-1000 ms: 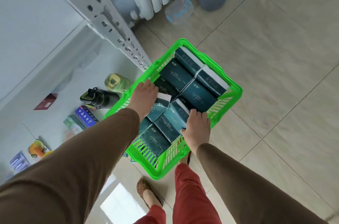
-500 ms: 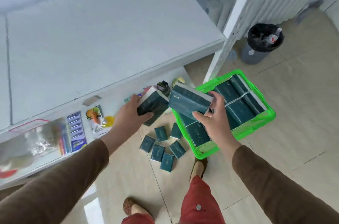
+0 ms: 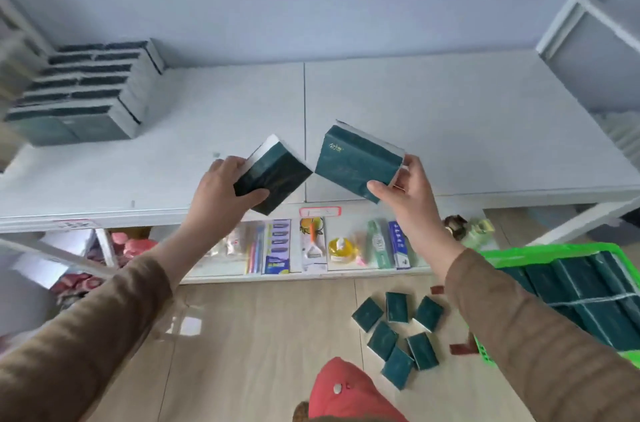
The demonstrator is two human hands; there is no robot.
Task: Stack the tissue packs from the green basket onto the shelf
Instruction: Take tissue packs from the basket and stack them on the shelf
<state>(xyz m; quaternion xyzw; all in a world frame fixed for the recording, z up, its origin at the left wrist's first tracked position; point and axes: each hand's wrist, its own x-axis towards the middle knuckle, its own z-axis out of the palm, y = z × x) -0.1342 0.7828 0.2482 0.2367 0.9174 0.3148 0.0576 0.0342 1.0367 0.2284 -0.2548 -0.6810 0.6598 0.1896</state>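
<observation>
Head view: both hands are up over the white shelf top (image 3: 450,131), each gripping one dark teal rectangular tissue pack. Left hand (image 3: 221,193) clasps the smaller-looking pack (image 3: 273,176) w/ thumb on its front face; right hand (image 3: 408,189) pinches the wider pack (image 3: 356,162) by its lower right corner. Both packs are tilted, inner corners nearly touching. The existing stack of teal packs (image 3: 83,89) sits at the shelf's far left, so it lies left of both hands & the left hand is nearer. Stack's packs run long-axis across the shelf; held packs prob need levelling first. Bright green plastic basket (image 3: 519,253) w/ more packs is on the floor lower right; several loose small teal packs (image 3: 398,335) lie on the floor beside it
</observation>
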